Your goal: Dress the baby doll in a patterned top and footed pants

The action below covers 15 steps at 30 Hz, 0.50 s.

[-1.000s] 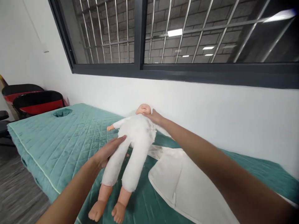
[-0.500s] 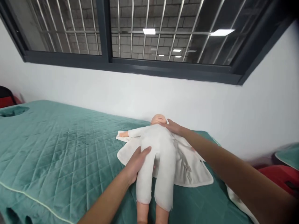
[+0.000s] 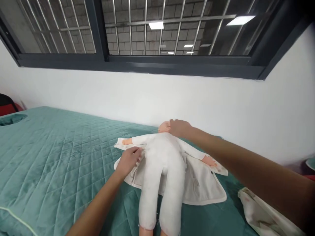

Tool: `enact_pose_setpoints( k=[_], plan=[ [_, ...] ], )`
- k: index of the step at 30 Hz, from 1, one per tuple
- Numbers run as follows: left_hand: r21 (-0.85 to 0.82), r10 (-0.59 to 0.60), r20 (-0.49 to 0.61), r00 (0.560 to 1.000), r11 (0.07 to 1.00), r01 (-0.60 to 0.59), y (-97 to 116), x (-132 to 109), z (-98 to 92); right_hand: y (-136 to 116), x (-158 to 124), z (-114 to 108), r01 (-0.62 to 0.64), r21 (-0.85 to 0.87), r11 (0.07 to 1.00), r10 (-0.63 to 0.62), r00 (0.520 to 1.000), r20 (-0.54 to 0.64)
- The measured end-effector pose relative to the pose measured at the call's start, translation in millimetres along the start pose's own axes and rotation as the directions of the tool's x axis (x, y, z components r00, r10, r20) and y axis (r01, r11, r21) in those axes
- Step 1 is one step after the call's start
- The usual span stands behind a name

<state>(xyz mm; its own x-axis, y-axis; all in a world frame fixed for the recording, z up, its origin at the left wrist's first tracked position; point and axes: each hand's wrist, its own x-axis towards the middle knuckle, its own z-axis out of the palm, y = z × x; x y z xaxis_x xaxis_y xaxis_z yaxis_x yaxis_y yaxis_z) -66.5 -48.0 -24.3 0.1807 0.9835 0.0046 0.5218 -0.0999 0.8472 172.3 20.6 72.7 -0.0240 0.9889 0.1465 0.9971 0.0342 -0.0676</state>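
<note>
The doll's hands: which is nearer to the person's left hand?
The doll hand at picture left, just beyond the left hand; the other doll hand lies farther off, at picture right.

Left hand (image 3: pixel 129 159) off doll leg (image 3: pixel 149 196), right hand (image 3: pixel 180 128) now at head (image 3: pixel 163 127)

Two hands (image 3: pixel 129 160), one doll (image 3: pixel 164 152)
</note>
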Motion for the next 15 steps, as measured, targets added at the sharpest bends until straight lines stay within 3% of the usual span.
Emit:
enact_pose_setpoints(
  k=[3,7,11,15],
  plan=[
    [0.191,0.078,-0.084,0.993,0.980,-0.061,-8,21,10.5,-62,1,10,0.194,-0.044,0.980,-0.191,0.980,0.063],
    [0.389,0.099,-0.110,0.989,0.920,-0.048,-15,28,33.0,-122,-1,50,0.368,-0.038,0.929,-0.357,0.919,0.167],
    [0.488,0.106,-0.118,0.987,0.872,-0.036,-21,26,40.6,-127,8,76,0.361,-0.015,0.932,-0.347,0.905,0.245],
    [0.430,0.167,-0.189,0.968,0.900,-0.071,-28,30,38.9,-109,14,70,0.373,0.037,0.927,-0.370,0.894,0.254]
  ],
)
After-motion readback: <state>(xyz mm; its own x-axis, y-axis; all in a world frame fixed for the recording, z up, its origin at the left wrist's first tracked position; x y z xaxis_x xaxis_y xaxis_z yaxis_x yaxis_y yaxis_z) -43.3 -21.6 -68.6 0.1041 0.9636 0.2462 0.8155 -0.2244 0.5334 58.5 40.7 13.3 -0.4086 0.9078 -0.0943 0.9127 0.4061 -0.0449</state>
